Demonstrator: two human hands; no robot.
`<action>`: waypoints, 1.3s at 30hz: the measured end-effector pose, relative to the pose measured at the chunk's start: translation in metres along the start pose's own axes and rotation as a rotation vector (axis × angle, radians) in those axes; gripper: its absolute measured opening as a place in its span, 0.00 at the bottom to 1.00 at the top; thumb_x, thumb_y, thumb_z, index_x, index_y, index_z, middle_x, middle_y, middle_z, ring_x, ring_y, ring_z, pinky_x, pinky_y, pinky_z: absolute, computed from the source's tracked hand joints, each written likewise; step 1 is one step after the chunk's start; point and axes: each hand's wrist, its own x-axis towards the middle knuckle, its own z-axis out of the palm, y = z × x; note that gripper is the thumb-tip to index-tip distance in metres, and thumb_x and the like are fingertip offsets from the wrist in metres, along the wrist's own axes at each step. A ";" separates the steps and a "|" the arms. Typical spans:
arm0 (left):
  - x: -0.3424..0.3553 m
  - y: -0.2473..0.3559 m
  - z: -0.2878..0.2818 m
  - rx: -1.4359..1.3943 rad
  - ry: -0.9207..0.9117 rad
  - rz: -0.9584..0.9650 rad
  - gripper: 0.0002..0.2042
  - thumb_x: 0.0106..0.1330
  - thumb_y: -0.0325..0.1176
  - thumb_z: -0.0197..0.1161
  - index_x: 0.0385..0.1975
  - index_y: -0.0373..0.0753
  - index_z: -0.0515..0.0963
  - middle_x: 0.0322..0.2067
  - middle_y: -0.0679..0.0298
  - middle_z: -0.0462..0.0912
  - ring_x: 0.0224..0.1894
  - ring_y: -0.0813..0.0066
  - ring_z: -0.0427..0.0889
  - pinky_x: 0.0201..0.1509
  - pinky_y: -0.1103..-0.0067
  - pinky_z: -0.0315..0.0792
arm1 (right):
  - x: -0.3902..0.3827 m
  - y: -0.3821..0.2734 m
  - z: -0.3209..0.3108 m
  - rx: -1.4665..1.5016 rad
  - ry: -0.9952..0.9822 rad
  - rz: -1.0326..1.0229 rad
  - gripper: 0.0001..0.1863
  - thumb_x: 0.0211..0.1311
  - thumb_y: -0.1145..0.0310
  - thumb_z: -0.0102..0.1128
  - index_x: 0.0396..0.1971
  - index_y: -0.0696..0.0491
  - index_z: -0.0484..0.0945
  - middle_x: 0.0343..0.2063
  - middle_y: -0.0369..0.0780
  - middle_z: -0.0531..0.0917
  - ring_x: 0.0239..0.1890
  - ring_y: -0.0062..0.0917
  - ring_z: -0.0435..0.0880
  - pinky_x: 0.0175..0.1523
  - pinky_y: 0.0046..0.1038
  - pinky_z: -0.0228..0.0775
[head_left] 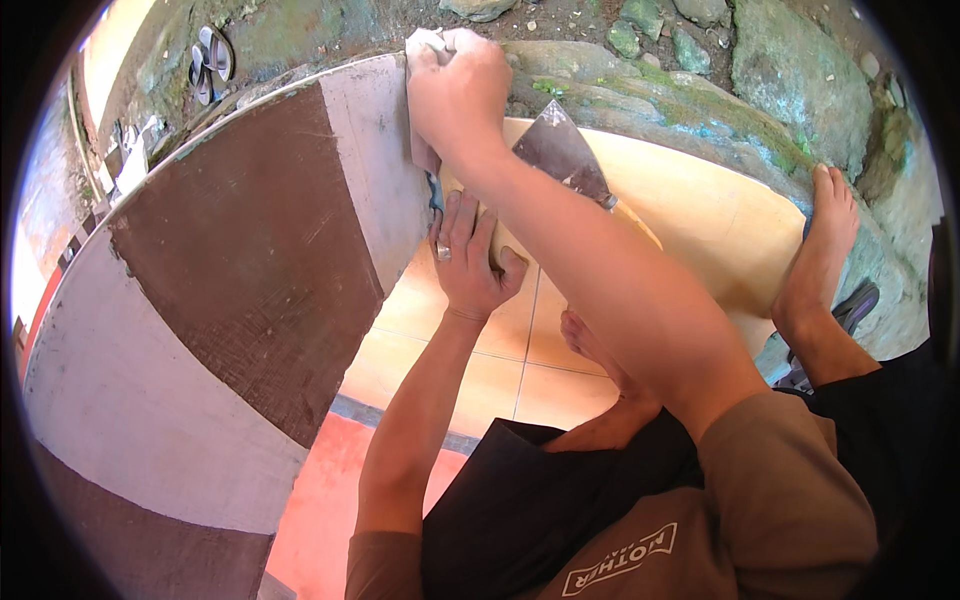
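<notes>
My right hand (458,90) is closed at the top edge of a low wall (245,240) with wide brown and pale grey stripes. Below its fingers shows a grey-brown sheet (422,150), which looks like sandpaper, against a pale stripe. White dust covers the knuckles. Lower down, my left hand (475,255), with a ring on one finger, lies with fingers stretched beside the wall's end, holding nothing visible. A small dark blue piece (435,190) sits just above its fingertips; its kind is unclear. Beyond my right forearm lies a scraper (562,150) with a broad, stained metal blade.
Yellow-orange tiles (690,215) spread under the scraper and my bare feet. Mossy rocks (800,85) border the far side. A pair of sandals (213,60) stands beyond the wall at far left; another dark sandal (855,305) is by my right foot. Red floor (330,490) shows nearer.
</notes>
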 end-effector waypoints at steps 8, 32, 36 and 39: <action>0.000 -0.001 0.002 -0.013 0.028 0.014 0.21 0.63 0.39 0.54 0.54 0.36 0.74 0.60 0.51 0.75 0.65 0.47 0.71 0.66 0.54 0.62 | 0.000 -0.003 -0.003 -0.012 -0.033 -0.007 0.11 0.59 0.68 0.61 0.27 0.63 0.81 0.23 0.50 0.85 0.31 0.41 0.86 0.41 0.38 0.75; -0.009 -0.003 0.002 -0.007 -0.012 0.016 0.24 0.67 0.46 0.56 0.57 0.37 0.72 0.59 0.51 0.73 0.65 0.46 0.70 0.66 0.53 0.62 | -0.012 -0.025 -0.024 -0.014 -0.157 0.114 0.09 0.63 0.73 0.60 0.34 0.66 0.79 0.31 0.57 0.84 0.41 0.52 0.84 0.46 0.44 0.75; -0.047 -0.021 0.007 0.093 -0.212 -0.043 0.24 0.67 0.47 0.56 0.56 0.36 0.72 0.58 0.50 0.73 0.62 0.47 0.71 0.64 0.52 0.63 | -0.035 -0.015 -0.019 0.142 -0.084 0.168 0.11 0.61 0.69 0.62 0.28 0.64 0.80 0.24 0.52 0.84 0.32 0.47 0.86 0.42 0.38 0.75; -0.041 -0.018 0.008 0.040 -0.142 -0.015 0.23 0.67 0.46 0.56 0.55 0.36 0.72 0.58 0.50 0.73 0.61 0.46 0.72 0.64 0.53 0.64 | -0.024 -0.012 -0.013 0.023 -0.047 0.117 0.11 0.60 0.69 0.62 0.30 0.65 0.81 0.26 0.54 0.85 0.34 0.48 0.86 0.43 0.38 0.76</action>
